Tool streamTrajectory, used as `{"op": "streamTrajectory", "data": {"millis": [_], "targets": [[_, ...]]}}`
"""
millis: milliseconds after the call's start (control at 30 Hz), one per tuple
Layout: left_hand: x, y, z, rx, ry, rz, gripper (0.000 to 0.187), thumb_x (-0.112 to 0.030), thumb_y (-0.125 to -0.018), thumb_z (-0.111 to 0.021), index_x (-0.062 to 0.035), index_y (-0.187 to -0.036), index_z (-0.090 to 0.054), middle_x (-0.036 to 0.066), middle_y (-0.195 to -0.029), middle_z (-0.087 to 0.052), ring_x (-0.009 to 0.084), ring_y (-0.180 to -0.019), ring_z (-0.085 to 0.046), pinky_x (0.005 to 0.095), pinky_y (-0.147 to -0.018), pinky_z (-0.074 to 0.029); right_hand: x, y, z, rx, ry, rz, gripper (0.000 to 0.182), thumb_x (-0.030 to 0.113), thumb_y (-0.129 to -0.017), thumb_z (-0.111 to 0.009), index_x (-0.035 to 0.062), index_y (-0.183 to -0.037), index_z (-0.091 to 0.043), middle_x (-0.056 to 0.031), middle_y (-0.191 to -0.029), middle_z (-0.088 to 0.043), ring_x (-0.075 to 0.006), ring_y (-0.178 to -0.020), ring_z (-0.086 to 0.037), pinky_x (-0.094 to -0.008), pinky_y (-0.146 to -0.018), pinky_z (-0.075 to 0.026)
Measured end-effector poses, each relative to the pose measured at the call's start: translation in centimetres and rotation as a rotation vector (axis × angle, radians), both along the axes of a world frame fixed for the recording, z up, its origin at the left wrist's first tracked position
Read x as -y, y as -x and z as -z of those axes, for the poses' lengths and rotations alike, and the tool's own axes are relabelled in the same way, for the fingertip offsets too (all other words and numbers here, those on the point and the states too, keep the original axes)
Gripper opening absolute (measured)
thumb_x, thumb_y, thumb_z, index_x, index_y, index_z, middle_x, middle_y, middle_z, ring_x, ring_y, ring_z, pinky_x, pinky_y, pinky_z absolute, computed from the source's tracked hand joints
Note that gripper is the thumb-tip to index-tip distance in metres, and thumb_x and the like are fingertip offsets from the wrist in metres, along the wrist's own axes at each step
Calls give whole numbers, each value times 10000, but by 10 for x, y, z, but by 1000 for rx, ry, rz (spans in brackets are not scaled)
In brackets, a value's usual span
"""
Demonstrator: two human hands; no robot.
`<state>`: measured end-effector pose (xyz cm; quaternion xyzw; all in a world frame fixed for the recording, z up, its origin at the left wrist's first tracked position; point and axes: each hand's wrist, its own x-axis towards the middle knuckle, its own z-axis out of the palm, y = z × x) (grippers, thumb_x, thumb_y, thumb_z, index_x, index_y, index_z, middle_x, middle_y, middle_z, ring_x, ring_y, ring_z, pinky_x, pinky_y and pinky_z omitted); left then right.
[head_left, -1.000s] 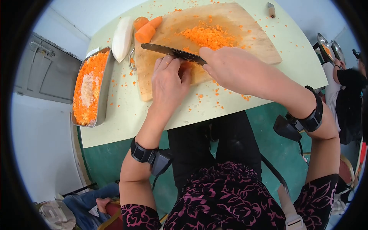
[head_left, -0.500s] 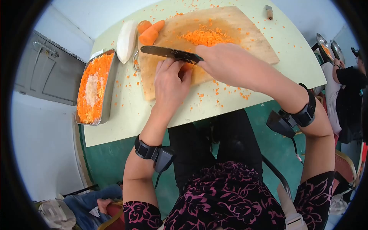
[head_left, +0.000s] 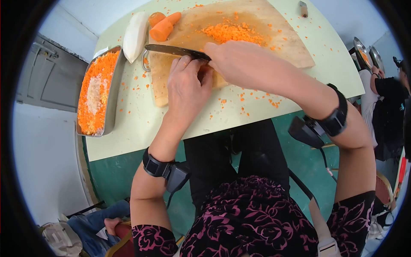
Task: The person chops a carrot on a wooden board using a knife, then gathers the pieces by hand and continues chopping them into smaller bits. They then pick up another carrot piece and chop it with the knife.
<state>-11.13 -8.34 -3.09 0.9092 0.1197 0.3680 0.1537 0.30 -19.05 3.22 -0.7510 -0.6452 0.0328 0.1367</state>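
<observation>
My right hand is closed round the handle of a dark knife, its blade pointing left across the wooden cutting board. Just below the blade, my left hand presses on the board with curled fingers; what lies beneath them is mostly hidden, so I cannot make it out. Finely chopped carrot is heaped on the board beyond my hands. Carrot pieces rest at the board's upper left, beside a peeled white radish.
A metal tray of chopped carrot with a pale heap stands at the table's left. A small brown-handled item lies at the far right of the table. Other people are at the right edge and lower left.
The whole view has shifted slightly, so table, board and tray appear further left and higher. The knife still sits at my left fingers, and both hands keep nearly the same pose.
</observation>
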Motion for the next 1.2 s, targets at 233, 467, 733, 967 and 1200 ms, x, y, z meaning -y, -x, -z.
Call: {"op": "streamTrajectory", "data": {"millis": [233, 467, 733, 967, 1200], "targets": [[-2, 1, 2, 48, -8, 0, 134, -65, -671, -682, 8, -774, -637, 110, -821, -605, 291, -804, -549, 363, -713, -454, 4, -13, -6, -47, -7, 106, 188, 195, -881, -510, 9, -876, -481, -195, -670, -569, -361, -680, -581, -452, -599, -443], [-2, 0, 3, 29, -36, -23, 124, -59, -672, -676, 5, -771, -637, 111, -820, -606, 291, -806, -544, 356, -715, -452, 23, 4, -6, 3, 24, 93, 192, 184, -882, -503, -4, -890, -461, -168, -594, -556, -366, -607, -568, -444, -554, -436], [-4, 1, 4, 27, -32, -13, 113, -59, -680, -664, -1, -773, -634, 112, -820, -604, 292, -809, -541, 357, -713, -449, 23, 2, -18, -15, 89, 52, 122, 58, -829, -456, -37, -879, -514, -194, -690, -601, -325, -679, -625, -411, -590, -485], [0, 1, 0, 49, 24, 1, 116, -27, -663, -649, 12, -771, -633, 111, -791, -585, 295, -787, -530, 363, -699, -451, -9, -5, -1, -108, 28, 42, 180, 166, -878, -502, -10, -872, -465, -196, -687, -566, -354, -682, -583, -447, -592, -437], [-1, 3, 3, 52, 44, -5, 100, -36, -666, -667, 4, -757, -651, 110, -800, -601, 289, -800, -540, 354, -708, -454, 15, 2, -12, -70, 60, 112, 187, 180, -875, -515, -1, -872, -467, -166, -604, -555, -350, -627, -579, -446, -566, -438]]}}
